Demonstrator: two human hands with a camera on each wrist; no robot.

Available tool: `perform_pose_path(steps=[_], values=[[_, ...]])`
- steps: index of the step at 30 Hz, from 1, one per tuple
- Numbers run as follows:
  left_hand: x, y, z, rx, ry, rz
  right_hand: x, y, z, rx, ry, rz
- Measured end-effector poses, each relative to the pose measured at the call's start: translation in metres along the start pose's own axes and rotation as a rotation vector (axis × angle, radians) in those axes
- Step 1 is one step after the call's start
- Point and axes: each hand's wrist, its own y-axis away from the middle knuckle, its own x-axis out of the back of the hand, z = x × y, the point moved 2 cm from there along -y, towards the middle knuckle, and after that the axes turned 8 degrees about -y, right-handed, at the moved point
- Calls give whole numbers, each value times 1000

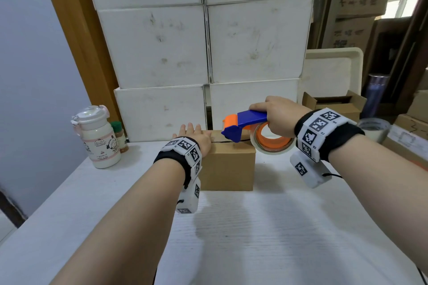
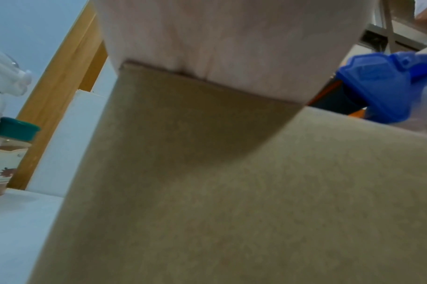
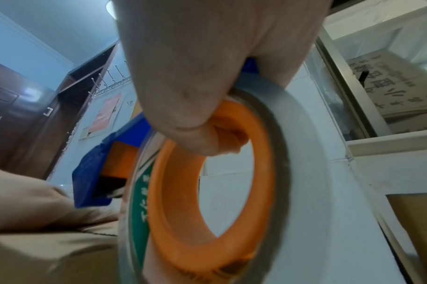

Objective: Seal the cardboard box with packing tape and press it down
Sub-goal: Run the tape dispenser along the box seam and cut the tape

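Note:
A small brown cardboard box (image 1: 228, 169) stands on the white table (image 1: 254, 227), its top flaps closed with a dark seam showing. My left hand (image 1: 193, 133) lies flat on the box's left top, fingers straight; in the left wrist view the palm (image 2: 231, 38) presses the box (image 2: 231, 192) edge. My right hand (image 1: 275, 114) grips a blue and orange tape dispenser (image 1: 245, 122) with a clear tape roll (image 1: 273, 143), its blue nose over the seam at the box's right side. In the right wrist view, fingers curl through the orange core (image 3: 207, 173) of the tape roll.
A white bottle (image 1: 97, 136) and a small green-capped jar (image 1: 120, 136) stand at the left. Stacked white boxes (image 1: 208, 41) form a wall just behind. An open brown carton (image 1: 335, 104), a tape roll (image 1: 374, 128) and more cartons sit at the right.

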Motion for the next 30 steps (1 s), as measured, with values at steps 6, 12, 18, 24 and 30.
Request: perform_pose_path(steps=[6,12,18,24,30], values=[[-5,-9,-1,12,-52,3,1,-1,-6,-2,30,-3],[0,-6,3,28,-173,39,2,-2,-9,-11,43,-14],[19,21,24,-187,-52,120,3,0,-6,-20,27,-8],[8,16,20,-215,-55,126,2,2,-5,-16,10,-10],[6,9,7,-169,-83,51,-2,0,-12,9,4,-12]])
